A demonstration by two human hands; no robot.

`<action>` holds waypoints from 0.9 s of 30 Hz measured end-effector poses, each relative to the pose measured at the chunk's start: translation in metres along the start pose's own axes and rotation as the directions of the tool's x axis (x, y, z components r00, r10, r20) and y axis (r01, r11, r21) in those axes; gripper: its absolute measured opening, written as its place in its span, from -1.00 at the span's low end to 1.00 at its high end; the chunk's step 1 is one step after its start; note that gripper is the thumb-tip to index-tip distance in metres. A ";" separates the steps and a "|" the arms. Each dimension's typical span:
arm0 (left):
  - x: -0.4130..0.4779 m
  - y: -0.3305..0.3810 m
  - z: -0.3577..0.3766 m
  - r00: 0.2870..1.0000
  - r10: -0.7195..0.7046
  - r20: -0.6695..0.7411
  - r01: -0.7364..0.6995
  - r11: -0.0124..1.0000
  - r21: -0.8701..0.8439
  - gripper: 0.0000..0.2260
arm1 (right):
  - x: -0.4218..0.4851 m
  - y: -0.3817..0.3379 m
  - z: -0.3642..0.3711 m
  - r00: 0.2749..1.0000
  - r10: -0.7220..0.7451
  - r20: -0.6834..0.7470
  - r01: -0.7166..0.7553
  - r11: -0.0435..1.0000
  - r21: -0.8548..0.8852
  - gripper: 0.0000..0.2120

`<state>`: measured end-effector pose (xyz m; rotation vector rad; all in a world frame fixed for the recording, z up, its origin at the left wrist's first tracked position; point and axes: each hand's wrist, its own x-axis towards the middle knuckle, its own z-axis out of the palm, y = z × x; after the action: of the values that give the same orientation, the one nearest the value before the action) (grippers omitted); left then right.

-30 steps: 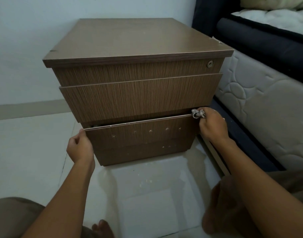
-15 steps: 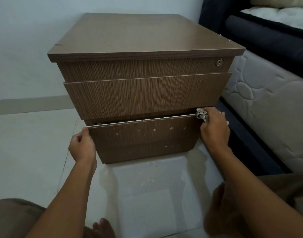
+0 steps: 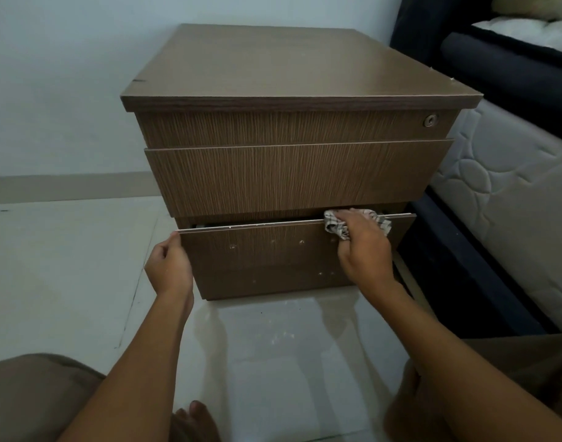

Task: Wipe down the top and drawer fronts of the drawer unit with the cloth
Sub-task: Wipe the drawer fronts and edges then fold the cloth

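Observation:
A brown wood-grain drawer unit (image 3: 292, 68) stands on the floor against the wall. Its bottom drawer (image 3: 260, 247) is pulled slightly out, with pale specks on its front. My left hand (image 3: 169, 266) pinches the left end of that drawer's top edge. My right hand (image 3: 362, 247) presses a crumpled checked cloth (image 3: 333, 226) onto the drawer's top edge, right of the middle. The middle drawer front (image 3: 289, 177) and the top drawer front (image 3: 273, 129) with a round lock (image 3: 430, 120) are closed.
A quilted mattress on a dark bed frame (image 3: 509, 199) stands close on the unit's right. The glossy white tiled floor (image 3: 66, 266) spreads to the left and in front, with pale crumbs before the unit. My knees and a foot fill the bottom edge.
My right hand slid the cloth leftward along the bottom drawer's top edge, from its right corner inward. My left hand stays on the left end. The view moved closer.

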<state>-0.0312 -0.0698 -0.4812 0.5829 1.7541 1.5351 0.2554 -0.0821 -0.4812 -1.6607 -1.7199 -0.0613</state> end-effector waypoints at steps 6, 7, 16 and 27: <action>-0.001 -0.001 -0.007 0.998 -0.005 0.059 0.005 1.000 0.005 -0.83 | -0.005 -0.056 0.035 0.995 -0.078 0.056 0.075 0.995 0.062 -0.47; 0.000 -0.001 -0.008 0.998 -0.011 0.069 0.010 1.000 0.007 -0.83 | -0.006 -0.066 0.042 0.994 -0.085 0.065 0.080 0.993 0.082 -0.45; 0.013 -0.007 -0.026 0.969 -0.134 0.208 0.176 0.964 -0.201 -0.62 | -0.016 -0.177 0.100 0.972 -0.180 0.150 0.138 0.958 0.253 -0.45; 0.023 -0.008 -0.041 0.925 -0.209 0.318 0.318 0.884 -0.342 -0.68 | 0.006 -0.233 0.079 0.888 -0.319 0.331 0.057 0.791 0.609 -0.50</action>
<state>-0.0761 -0.0809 -0.4926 0.3165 1.2167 1.4724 0.0144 -0.0758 -0.4327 -1.0678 -1.9515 0.7216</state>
